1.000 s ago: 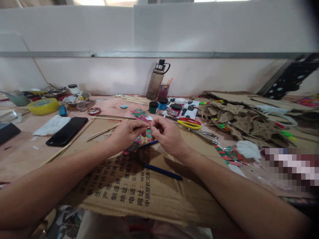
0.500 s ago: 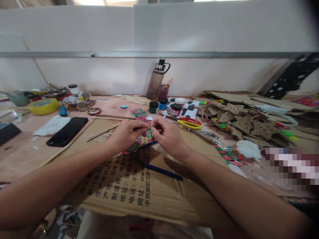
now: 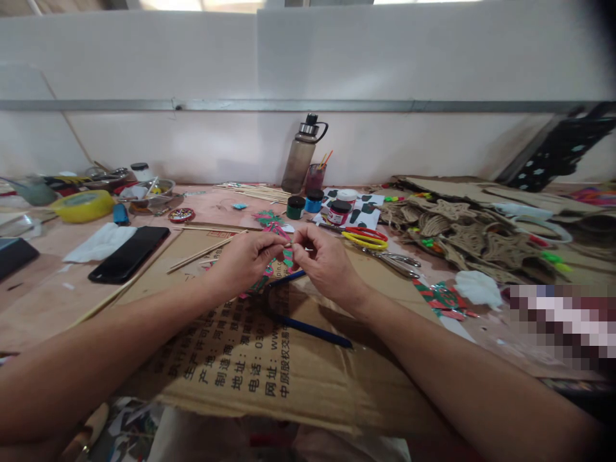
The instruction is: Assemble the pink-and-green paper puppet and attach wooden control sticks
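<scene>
My left hand [image 3: 246,258] and my right hand [image 3: 328,264] meet above the cardboard sheet [image 3: 327,385], fingertips almost touching. Each is closed in a pinch of thumb and forefinger. Between the tips is a tiny piece, too small to name. Just under and behind the hands lie pink and green patterned cut-outs [image 3: 272,230], partly covered by the fingers. A tool with two blue handles [image 3: 315,331], like pliers, rests on the cardboard below my right hand. Thin wooden sticks [image 3: 199,253] lie left of my left hand.
Beyond the hands stand paint jars [image 3: 295,207] and a water bottle [image 3: 299,157]. Yellow-and-red-handled pliers [image 3: 366,239] and silver pliers [image 3: 397,263] lie to the right, near stacked brown star shapes [image 3: 462,234]. A black phone [image 3: 129,254] and yellow tape roll [image 3: 83,206] are left.
Both hands stay nearly in place, still pinching, with only slight finger movement. The view has shifted very slightly.
</scene>
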Available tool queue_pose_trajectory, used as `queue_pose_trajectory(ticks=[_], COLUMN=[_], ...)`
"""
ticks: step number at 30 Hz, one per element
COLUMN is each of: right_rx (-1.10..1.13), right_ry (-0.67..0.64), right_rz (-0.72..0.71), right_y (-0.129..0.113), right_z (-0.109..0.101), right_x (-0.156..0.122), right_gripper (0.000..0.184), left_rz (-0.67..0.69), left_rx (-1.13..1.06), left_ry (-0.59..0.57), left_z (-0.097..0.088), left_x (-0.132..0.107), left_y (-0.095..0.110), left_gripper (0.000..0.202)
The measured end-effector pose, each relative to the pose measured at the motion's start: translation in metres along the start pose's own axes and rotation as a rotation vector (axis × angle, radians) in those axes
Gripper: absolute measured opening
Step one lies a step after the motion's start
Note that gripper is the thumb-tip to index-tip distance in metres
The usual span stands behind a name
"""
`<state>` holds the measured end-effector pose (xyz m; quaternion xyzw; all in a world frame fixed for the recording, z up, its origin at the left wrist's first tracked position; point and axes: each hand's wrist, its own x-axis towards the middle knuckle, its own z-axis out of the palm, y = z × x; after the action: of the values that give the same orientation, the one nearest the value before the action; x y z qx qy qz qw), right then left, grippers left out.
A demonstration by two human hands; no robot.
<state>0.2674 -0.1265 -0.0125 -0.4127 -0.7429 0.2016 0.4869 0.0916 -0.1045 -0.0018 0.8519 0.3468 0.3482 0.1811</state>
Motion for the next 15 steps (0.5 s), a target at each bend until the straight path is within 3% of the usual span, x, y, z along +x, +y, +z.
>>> queue_pose_trajectory(ticks=[15], right_rx=[0.048], right_ry=[-0.018], right_rz=[0.051], right_y=[0.0001], right_z=[0.0027], right_x=[-0.0026], right_gripper=[0.006], left_rz=[0.0], left_rx=[0.026], left_ry=[0.062], left_z=[0.0011], left_x=[-0.0005], left_y=[0.0029], left_gripper=[0.014])
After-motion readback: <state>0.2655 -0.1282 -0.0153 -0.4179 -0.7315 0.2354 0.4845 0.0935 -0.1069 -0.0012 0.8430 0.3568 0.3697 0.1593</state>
